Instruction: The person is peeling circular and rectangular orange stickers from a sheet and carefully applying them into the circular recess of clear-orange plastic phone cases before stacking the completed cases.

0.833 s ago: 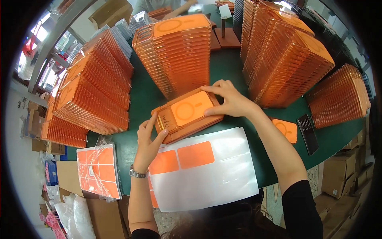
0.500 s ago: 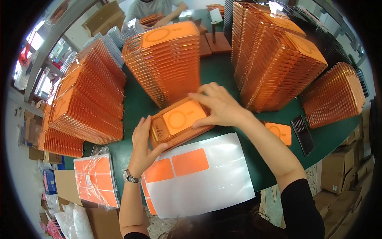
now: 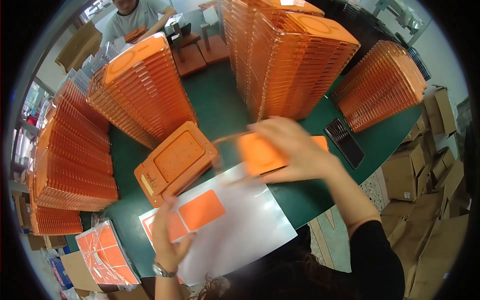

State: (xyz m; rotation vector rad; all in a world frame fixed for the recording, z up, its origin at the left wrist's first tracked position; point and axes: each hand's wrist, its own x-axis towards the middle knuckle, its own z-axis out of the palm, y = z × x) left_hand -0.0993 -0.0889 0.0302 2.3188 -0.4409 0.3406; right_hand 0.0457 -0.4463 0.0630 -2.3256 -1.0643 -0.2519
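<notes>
My right hand (image 3: 300,152), smeared by motion, grips a clear phone case with an orange panel (image 3: 260,154) above the table. Thumb and fingers are on its right side. My left hand (image 3: 170,237), wearing a metal watch, is over the left part of a white sticker sheet (image 3: 250,220); its fingers are apart and nothing is in them. Orange rounded stickers (image 3: 202,209) remain on that sheet. Just beyond it lies an orange-brown fixture block (image 3: 177,156) with a bare recess and handwriting on one end. Another orange case (image 3: 320,142) is partly hidden behind my right hand.
Tall stacks of orange-panelled cases (image 3: 145,85) stand at the left, back and right (image 3: 305,60). A dark phone-shaped slab (image 3: 345,142) lies at the right. Bagged sticker sheets (image 3: 107,252) rest front left. A person (image 3: 135,22) sits across the green table (image 3: 212,100).
The case has left the fixture's recess and moved right in my right hand. My left hand has come off the fixture toward the sheet. The whole view has shifted.
</notes>
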